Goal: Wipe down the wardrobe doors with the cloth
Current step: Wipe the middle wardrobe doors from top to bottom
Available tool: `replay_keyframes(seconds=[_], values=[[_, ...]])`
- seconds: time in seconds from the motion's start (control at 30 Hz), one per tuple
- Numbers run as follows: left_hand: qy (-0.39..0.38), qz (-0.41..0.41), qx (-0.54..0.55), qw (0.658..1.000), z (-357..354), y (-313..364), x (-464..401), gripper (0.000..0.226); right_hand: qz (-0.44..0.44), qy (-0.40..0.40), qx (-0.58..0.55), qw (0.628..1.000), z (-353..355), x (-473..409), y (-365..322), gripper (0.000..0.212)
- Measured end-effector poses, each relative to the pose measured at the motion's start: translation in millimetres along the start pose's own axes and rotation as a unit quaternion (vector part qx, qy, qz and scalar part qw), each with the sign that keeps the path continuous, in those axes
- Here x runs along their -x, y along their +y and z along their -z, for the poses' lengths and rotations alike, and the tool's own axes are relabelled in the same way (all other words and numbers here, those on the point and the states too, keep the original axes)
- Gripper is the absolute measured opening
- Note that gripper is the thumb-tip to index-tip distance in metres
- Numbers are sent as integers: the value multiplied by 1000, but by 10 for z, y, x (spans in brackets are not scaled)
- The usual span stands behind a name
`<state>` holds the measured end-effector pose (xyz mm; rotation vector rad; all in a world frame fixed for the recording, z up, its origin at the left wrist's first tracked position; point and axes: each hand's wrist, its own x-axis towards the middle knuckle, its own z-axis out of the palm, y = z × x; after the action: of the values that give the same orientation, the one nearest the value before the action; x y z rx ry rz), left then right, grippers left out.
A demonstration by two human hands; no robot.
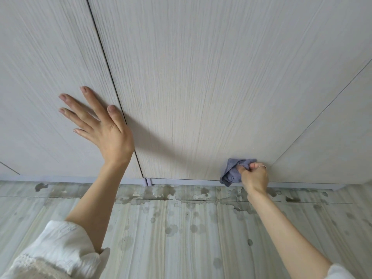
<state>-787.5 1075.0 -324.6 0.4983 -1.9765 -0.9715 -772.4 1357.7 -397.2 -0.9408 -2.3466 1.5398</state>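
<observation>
This looks like a room in a home, most likely a bedroom or dressing area. The view is filled by a built-in wardrobe [201, 77] whose tall flat doors carry a pale wood-grain finish and meet at thin dark seams, with no handles in sight. Below the wardrobe runs a narrow grey plinth [80, 179]. In front of the wardrobe lies a floor [181, 238] of pale, streaked planks, blotched with darker stains and worn patches, thickest just beside the plinth. A person's loose white sleeve [56, 248], trimmed with lace, suggests everyday household clothing rather than work wear.
</observation>
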Motion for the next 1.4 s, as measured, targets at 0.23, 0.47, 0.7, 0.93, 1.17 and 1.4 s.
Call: replay_keyframes(seconds=[0.23, 0.47, 0.7, 0.93, 1.17, 1.4], values=[[7, -5, -4, 1000, -13, -14, 0, 54, 87, 26, -46, 995, 130, 8, -2, 16], [16, -9, -8, 1000, -39, -21, -3, 53, 305, 55, -121, 943, 6, 285, -544, 26], [25, -6, -10, 1000, -43, -26, -11, 53, 258, 46, -53, 963, -136, 186, -169, 21], [36, -8, -10, 999, -64, -25, 3, 53, 79, 55, 80, 992, 211, -348, 350, 19], [42, 0, -10, 999, -71, 5, 24, 52, -109, 60, -100, 987, 19, -331, 304, 23], [51, 9, -8, 999, -94, 11, 25, 52, -171, -70, -223, 957, -521, 95, 50, 45]])
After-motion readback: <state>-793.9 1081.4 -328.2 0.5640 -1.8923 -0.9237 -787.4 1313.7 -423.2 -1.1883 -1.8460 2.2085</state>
